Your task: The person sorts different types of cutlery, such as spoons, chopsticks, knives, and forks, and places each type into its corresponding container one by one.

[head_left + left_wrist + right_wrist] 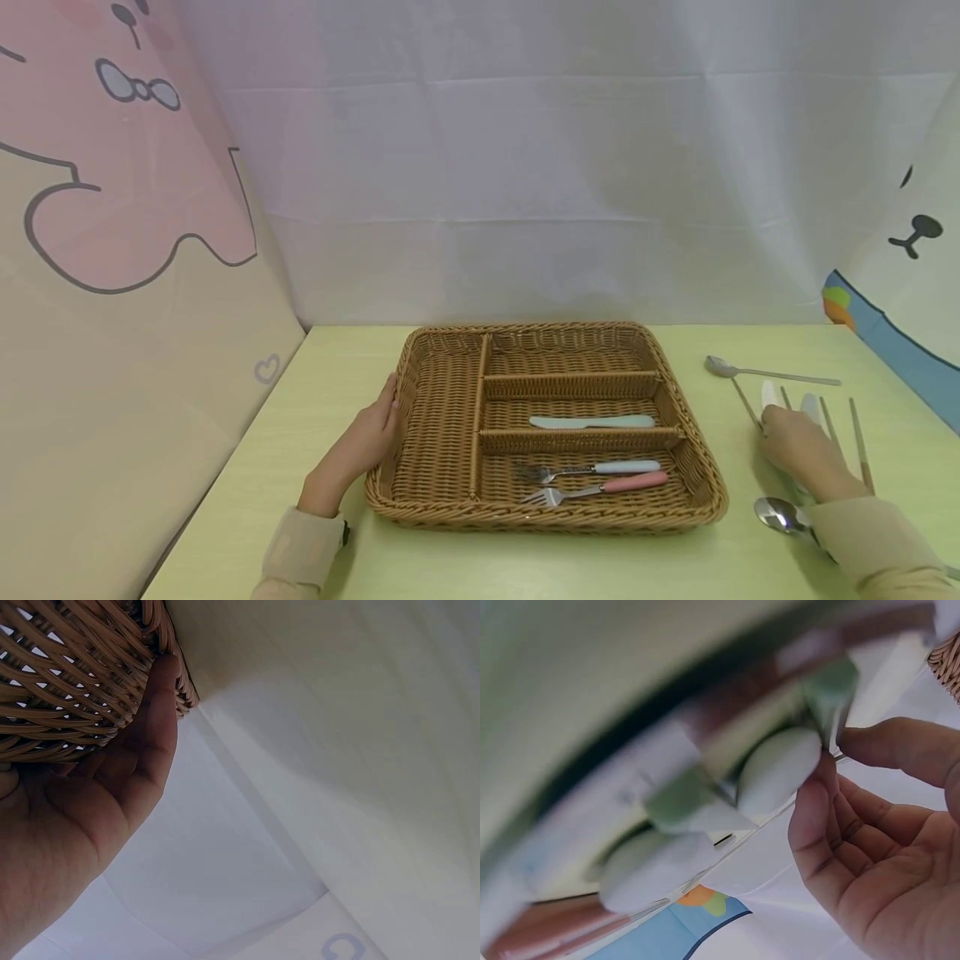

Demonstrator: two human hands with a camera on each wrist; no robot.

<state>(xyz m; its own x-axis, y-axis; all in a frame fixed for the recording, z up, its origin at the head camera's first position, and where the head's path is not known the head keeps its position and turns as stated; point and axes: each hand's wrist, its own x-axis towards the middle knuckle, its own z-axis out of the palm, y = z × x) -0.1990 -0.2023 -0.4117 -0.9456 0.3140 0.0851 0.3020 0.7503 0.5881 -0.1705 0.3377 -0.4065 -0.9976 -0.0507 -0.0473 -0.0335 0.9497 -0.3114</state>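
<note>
My left hand [372,427] rests against the outer left wall of a wicker basket [705,475], its fingers stretched along the weave [67,697]. A pale green table knife [592,422] lies in the basket's middle right compartment. Below it, in the front right one, are a fork with a light blue handle [626,467] and a fork with a pink handle [633,482]. On the table to the right of the basket, my right hand [802,450] pinches a table knife [768,395] between thumb and fingers; its light blade shows past the fingertips, the rest is mostly hidden.
Beside the right hand lie another knife [810,405], several thin sticks like chopsticks [859,437] and a long-handled spoon [722,367]. A larger spoon [780,515] lies nearer, partly under the right sleeve. A pale cloth wall [480,208] stands behind the table.
</note>
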